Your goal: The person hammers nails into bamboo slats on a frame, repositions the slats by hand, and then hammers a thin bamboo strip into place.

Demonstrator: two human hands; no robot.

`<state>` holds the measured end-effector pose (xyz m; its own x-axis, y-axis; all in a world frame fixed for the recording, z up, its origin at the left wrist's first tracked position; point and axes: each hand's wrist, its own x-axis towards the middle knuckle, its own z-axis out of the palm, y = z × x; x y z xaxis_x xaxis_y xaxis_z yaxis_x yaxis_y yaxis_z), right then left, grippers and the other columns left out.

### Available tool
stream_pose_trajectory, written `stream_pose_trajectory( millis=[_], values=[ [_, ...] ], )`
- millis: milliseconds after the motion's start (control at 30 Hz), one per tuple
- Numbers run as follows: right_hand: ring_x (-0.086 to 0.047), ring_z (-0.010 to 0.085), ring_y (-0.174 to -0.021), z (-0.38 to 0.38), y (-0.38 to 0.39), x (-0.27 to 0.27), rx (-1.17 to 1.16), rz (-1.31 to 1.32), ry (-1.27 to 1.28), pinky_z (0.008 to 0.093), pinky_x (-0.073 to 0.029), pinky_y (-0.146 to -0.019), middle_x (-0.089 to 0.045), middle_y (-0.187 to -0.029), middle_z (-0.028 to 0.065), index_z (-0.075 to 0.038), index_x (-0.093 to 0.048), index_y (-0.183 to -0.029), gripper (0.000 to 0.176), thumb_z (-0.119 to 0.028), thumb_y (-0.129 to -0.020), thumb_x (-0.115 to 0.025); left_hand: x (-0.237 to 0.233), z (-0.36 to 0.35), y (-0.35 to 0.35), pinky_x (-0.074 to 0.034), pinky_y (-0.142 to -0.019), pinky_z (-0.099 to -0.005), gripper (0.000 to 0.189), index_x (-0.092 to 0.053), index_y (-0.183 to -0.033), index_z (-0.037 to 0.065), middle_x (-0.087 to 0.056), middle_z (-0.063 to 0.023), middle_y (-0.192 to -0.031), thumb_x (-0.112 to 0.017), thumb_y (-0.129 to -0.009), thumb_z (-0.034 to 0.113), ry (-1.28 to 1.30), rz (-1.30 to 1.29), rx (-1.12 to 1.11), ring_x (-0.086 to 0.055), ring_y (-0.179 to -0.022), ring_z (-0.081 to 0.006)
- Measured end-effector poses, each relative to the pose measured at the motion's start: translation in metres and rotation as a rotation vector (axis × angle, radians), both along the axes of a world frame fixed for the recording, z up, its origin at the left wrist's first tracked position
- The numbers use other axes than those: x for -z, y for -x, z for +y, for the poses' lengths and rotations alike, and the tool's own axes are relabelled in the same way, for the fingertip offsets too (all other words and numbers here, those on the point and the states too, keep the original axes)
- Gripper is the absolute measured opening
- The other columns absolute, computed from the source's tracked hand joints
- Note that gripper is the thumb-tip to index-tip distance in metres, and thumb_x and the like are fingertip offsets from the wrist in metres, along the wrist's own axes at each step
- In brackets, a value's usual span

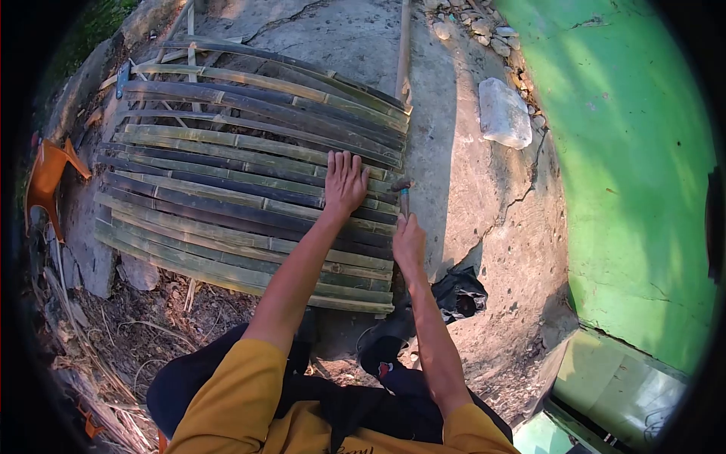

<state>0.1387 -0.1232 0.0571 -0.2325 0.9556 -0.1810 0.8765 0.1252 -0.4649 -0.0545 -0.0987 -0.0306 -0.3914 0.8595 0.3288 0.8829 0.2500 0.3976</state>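
A panel of split bamboo slats [249,204], dark and greenish, lies across the ground in front of me. My left hand [346,183] rests flat on the slats near their right ends, fingers stretched out. My right hand [409,244] is closed round the handle of a hammer [404,195]. The hammer's head is over the right edge of the panel, close by the slat ends and just right of my left hand.
An orange plastic chair [47,181] is at the far left, and a blue-handled tool [122,79] sits by the panel's upper left corner. A whitish block [504,113] lies near the green wall [628,174]. A black bag [458,293] is right of my foot.
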Motion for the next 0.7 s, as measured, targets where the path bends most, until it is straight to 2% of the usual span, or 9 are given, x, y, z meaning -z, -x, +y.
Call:
stream_pose_trajectory(
  millis=[67, 133, 200, 267, 333, 400, 533, 567, 700],
  values=[
    [-0.064, 0.0536, -0.069, -0.002, 0.0, -0.01, 0.02, 0.013, 0.002, 0.0592, -0.046, -0.056, -0.063, -0.071, 0.0322, 0.001, -0.054, -0.105, 0.027, -0.026, -0.109, -0.05, 0.004, -0.007, -0.005, -0.031, -0.117, -0.0551, 0.033, -0.054, -0.111, 0.003, -0.052, -0.0194, -0.112, -0.058, -0.1, 0.034, 0.015, -0.012, 0.013, -0.05, -0.116, -0.0381],
    [-0.064, 0.0545, -0.069, -0.01, 0.002, -0.012, 0.131, 0.335, -0.172, 0.0619, -0.045, -0.058, -0.064, -0.073, 0.0322, 0.0, -0.054, -0.104, 0.03, -0.029, -0.11, -0.048, 0.007, -0.015, -0.007, -0.031, -0.117, -0.0553, 0.033, -0.054, -0.11, 0.003, -0.052, -0.0192, -0.112, -0.058, -0.1, 0.034, 0.063, -0.024, 0.024, -0.05, -0.117, -0.0377],
    [-0.064, 0.0538, -0.072, -0.007, -0.003, -0.002, 0.065, 0.215, -0.11, 0.0582, -0.044, -0.059, -0.064, -0.072, 0.0308, 0.001, -0.055, -0.099, 0.034, -0.031, -0.11, -0.049, 0.0, -0.009, -0.005, -0.03, -0.118, -0.055, 0.033, -0.054, -0.111, 0.002, -0.052, -0.0192, -0.112, -0.057, -0.1, 0.034, 0.063, -0.031, 0.028, -0.05, -0.117, -0.0374],
    [-0.065, 0.0538, -0.072, -0.001, -0.009, 0.02, -0.105, 0.013, -0.067, 0.058, -0.046, -0.057, -0.064, -0.073, 0.0323, 0.001, -0.054, -0.104, 0.027, -0.025, -0.109, -0.051, -0.007, -0.002, -0.002, -0.031, -0.117, -0.0543, 0.034, -0.054, -0.111, 0.002, -0.053, -0.0191, -0.111, -0.057, -0.1, 0.034, 0.026, -0.002, 0.021, -0.05, -0.116, -0.0372],
    [-0.064, 0.0554, -0.074, -0.005, 0.003, 0.006, -0.004, 0.057, 0.069, 0.0606, -0.047, -0.06, -0.065, -0.076, 0.0332, 0.002, -0.056, -0.103, 0.029, -0.026, -0.108, -0.052, -0.001, -0.008, -0.004, -0.032, -0.116, -0.0542, 0.034, -0.054, -0.11, 0.002, -0.053, -0.0193, -0.111, -0.059, -0.099, 0.033, 0.051, -0.014, 0.017, -0.05, -0.115, -0.0373],
    [-0.064, 0.0566, -0.073, -0.018, 0.004, 0.008, 0.12, 0.24, -0.154, 0.0631, -0.045, -0.061, -0.065, -0.075, 0.0333, 0.001, -0.056, -0.1, 0.032, -0.03, -0.109, -0.05, 0.003, -0.01, -0.005, -0.031, -0.116, -0.0548, 0.033, -0.054, -0.11, 0.002, -0.053, -0.0194, -0.112, -0.058, -0.099, 0.033, 0.02, -0.014, 0.02, -0.05, -0.115, -0.0374],
    [-0.064, 0.0551, -0.071, 0.003, 0.004, -0.015, 0.022, 0.09, -0.015, 0.0591, -0.047, -0.058, -0.064, -0.072, 0.032, 0.002, -0.055, -0.104, 0.03, -0.027, -0.109, -0.05, 0.002, -0.008, -0.002, -0.03, -0.118, -0.0551, 0.033, -0.053, -0.109, 0.003, -0.053, -0.0194, -0.112, -0.057, -0.101, 0.034, 0.029, -0.013, 0.007, -0.05, -0.116, -0.0378],
    [-0.064, 0.0562, -0.073, -0.001, 0.01, -0.03, 0.154, 0.191, 0.009, 0.0616, -0.047, -0.061, -0.065, -0.073, 0.0327, 0.002, -0.055, -0.103, 0.03, -0.027, -0.109, -0.051, 0.006, -0.007, -0.003, -0.03, -0.117, -0.0552, 0.033, -0.053, -0.11, 0.002, -0.052, -0.0195, -0.112, -0.057, -0.1, 0.033, 0.033, -0.013, 0.009, -0.05, -0.116, -0.038],
    [-0.064, 0.057, -0.08, 0.008, -0.007, 0.015, -0.04, -0.015, 0.019, 0.063, -0.045, -0.064, -0.066, -0.08, 0.0343, 0.001, -0.055, -0.101, 0.031, -0.029, -0.108, -0.051, 0.006, -0.017, -0.015, -0.031, -0.117, -0.0556, 0.033, -0.053, -0.11, 0.002, -0.052, -0.0196, -0.112, -0.057, -0.1, 0.034, 0.017, -0.023, 0.037, -0.05, -0.115, -0.0383]
  ],
)
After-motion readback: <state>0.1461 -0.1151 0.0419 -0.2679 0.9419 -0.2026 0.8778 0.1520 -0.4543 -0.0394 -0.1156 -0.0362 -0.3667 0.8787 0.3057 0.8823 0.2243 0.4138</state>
